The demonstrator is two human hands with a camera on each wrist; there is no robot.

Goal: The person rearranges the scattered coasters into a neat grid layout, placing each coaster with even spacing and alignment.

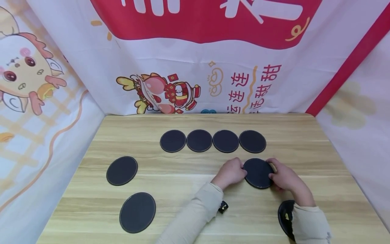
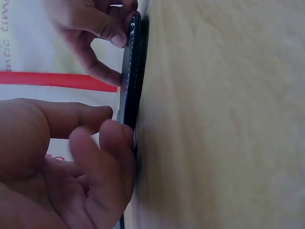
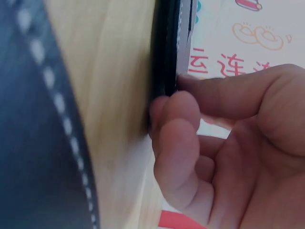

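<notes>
Sleeves are crossing the foreground; left hand and right hand are pinching a disc from opposite edges, presumably steadying it.

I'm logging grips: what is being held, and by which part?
A black disc, by its rim: left hand at one side, right hand opposite.

I have left hand, right hand facing, both pinching, fingers bent; left forearm, right forearm converging forward.
</notes>
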